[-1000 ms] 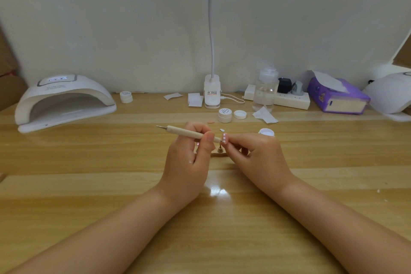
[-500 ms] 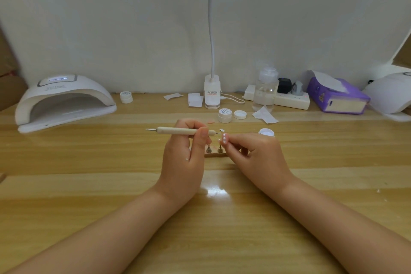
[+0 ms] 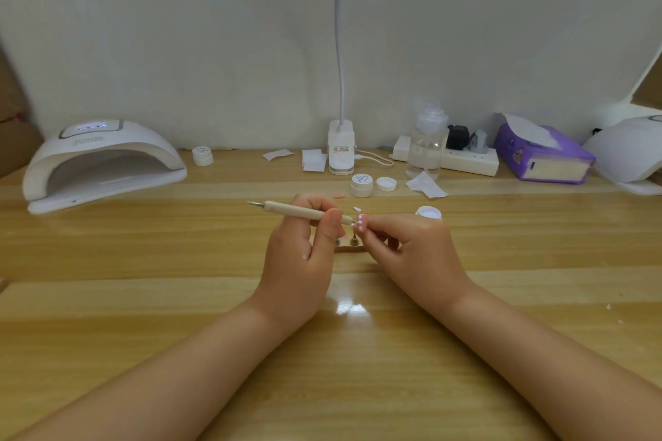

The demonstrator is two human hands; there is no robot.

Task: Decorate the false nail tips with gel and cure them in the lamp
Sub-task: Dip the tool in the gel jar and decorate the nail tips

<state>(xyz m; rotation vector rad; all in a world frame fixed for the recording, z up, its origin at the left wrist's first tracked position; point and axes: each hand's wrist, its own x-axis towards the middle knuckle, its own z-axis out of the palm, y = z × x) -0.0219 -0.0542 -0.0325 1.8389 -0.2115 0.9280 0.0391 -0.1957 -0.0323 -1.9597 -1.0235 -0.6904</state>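
Left hand [image 3: 299,261] grips dotting pen [image 3: 301,211] — tip at nail tip [image 3: 361,223].

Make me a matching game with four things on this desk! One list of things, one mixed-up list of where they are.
Things:
1. dotting pen
2. nail tip
3. curing lamp
4. tissue box

Places:
A. far right, by the wall
B. pinched in the right hand
C. far left of the desk
D. held in the left hand

Pairs: 1-D, 2-B, 3-C, 4-A
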